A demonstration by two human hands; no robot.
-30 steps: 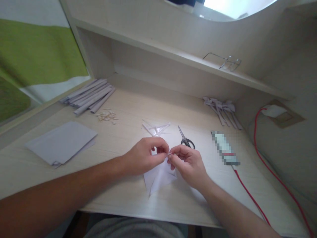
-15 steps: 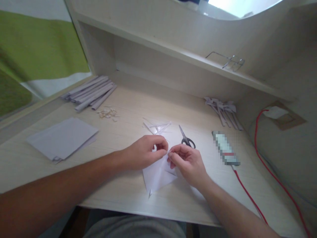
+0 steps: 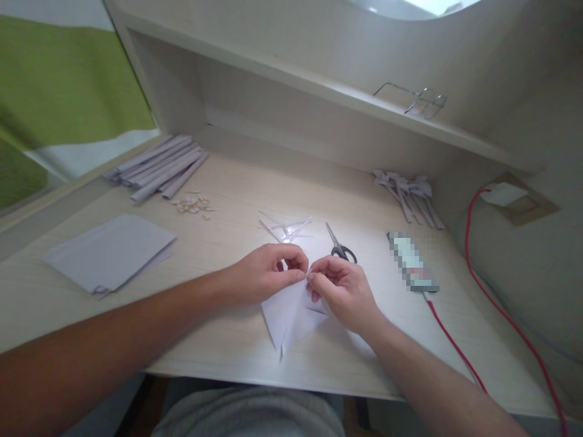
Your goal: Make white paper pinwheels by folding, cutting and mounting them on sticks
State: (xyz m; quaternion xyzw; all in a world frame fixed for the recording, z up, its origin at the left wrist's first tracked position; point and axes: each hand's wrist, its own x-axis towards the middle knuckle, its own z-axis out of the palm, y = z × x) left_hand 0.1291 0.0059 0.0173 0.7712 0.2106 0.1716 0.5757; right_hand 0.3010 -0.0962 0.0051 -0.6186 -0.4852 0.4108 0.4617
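A folded sheet of white paper (image 3: 294, 321) lies at the front of the desk, its lower tip pointing toward me. My left hand (image 3: 273, 273) pinches its upper edge between thumb and index finger. Close against it, my right hand (image 3: 339, 288) also pinches that edge, fingertips nearly meeting the left ones. Whether something tiny sits between the fingertips I cannot make out. Just beyond the hands are paper strips with a clear shiny piece (image 3: 286, 230). Black-handled scissors (image 3: 341, 246) lie beside them, handles near my right hand.
At left are a stack of paper sheets (image 3: 112, 252), rolled paper tubes (image 3: 159, 167) and small scraps (image 3: 194, 204). Paper pinwheel-like pieces on sticks (image 3: 407, 191) lie back right. A blurred phone (image 3: 412, 264) with a red cable (image 3: 458, 346) is at right. Glasses (image 3: 416, 100) rest on the shelf.
The view has shifted slightly, so everything sits a little higher and further left. The paper's lower tip has swung slightly right. Both hands keep their pinch.
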